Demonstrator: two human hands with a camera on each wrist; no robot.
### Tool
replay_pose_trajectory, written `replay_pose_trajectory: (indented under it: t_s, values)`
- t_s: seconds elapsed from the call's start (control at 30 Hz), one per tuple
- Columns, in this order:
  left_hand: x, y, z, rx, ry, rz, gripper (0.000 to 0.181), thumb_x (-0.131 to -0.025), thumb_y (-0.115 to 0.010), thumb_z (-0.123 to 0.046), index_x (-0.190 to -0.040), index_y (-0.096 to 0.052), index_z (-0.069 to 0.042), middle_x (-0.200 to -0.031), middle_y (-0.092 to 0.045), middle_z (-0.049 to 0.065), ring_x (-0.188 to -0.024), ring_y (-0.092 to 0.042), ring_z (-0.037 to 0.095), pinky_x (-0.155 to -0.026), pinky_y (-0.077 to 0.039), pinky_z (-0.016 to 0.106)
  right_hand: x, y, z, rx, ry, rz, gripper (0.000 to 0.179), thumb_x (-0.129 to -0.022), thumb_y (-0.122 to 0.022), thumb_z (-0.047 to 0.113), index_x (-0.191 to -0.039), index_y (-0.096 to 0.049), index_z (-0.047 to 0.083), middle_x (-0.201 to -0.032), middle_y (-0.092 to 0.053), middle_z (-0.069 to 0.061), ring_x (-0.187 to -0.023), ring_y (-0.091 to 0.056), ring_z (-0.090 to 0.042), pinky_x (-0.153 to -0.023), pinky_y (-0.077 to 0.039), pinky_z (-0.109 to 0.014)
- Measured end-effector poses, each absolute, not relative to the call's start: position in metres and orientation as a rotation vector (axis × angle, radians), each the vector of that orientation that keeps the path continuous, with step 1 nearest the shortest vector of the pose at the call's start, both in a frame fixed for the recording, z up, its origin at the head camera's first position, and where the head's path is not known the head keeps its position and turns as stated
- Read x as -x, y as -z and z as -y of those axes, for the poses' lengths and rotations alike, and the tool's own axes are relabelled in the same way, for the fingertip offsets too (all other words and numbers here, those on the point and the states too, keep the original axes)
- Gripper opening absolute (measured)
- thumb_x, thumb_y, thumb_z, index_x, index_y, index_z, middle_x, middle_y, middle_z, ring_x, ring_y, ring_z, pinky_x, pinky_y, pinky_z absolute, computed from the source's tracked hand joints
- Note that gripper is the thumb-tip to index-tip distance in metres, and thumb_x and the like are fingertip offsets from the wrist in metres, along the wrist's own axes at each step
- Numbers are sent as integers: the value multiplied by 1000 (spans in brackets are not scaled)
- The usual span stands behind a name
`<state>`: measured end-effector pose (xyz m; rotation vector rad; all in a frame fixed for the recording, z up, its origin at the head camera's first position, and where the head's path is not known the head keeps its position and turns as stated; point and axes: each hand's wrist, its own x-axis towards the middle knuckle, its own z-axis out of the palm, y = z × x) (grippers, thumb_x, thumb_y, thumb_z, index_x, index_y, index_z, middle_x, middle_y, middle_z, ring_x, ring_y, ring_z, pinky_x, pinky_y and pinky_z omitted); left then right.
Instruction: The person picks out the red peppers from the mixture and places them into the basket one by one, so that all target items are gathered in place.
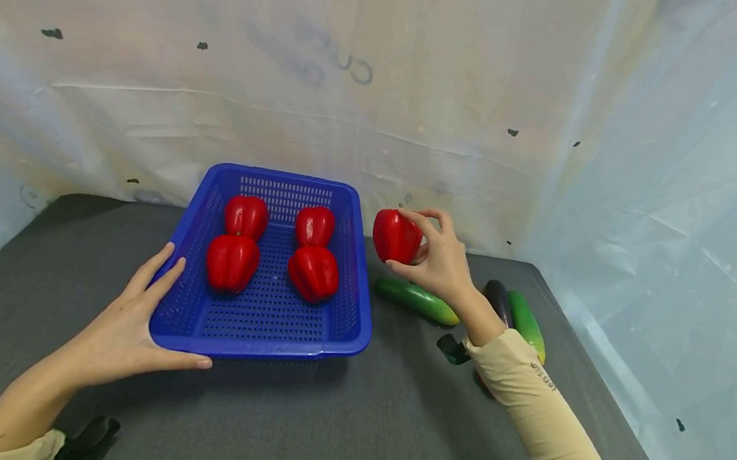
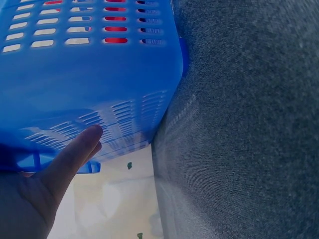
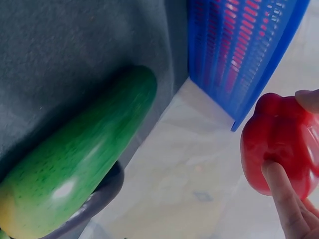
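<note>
My right hand (image 1: 440, 261) pinches a red bell pepper (image 1: 396, 236) between thumb and fingers, just right of the blue basket (image 1: 262, 346). The right wrist view shows fingertips on both sides of that pepper (image 3: 279, 144). At the basket's near left corner is my left hand (image 1: 130, 327), its straight fingers spread along the left rim and its thumb along the front. From the left wrist, a straight digit lies against the basket's slotted wall (image 2: 89, 74). Inside the basket sit two pairs of red bell peppers, one pair on the left (image 1: 232, 262) and one on the right (image 1: 313, 274).
A green cucumber (image 1: 415, 300) with a yellow end lies beneath the right hand. Further right are an eggplant (image 1: 498, 298) and another green cucumber (image 1: 527, 328), partly hidden by the right arm. Plastic sheeting (image 1: 380, 79) hangs behind the dark grey table (image 1: 249, 423).
</note>
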<state>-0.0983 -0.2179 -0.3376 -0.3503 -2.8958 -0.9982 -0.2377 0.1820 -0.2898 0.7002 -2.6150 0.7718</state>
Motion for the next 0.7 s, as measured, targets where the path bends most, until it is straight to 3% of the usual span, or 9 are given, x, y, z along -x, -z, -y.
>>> replay_pose_trajectory:
  t_s: [0.7]
  values:
    - [98,336,217,357,1012,2894,131,-62,-86,-50,-155,-4,-8,-160,17,5,-140,-8,53,-90,-25,79,217,275,-145,-880,-853,2631,73,-74,-81,28,-139,-48,24,-134,-38,-11,-70,-68,-19,-64,-57,-27]
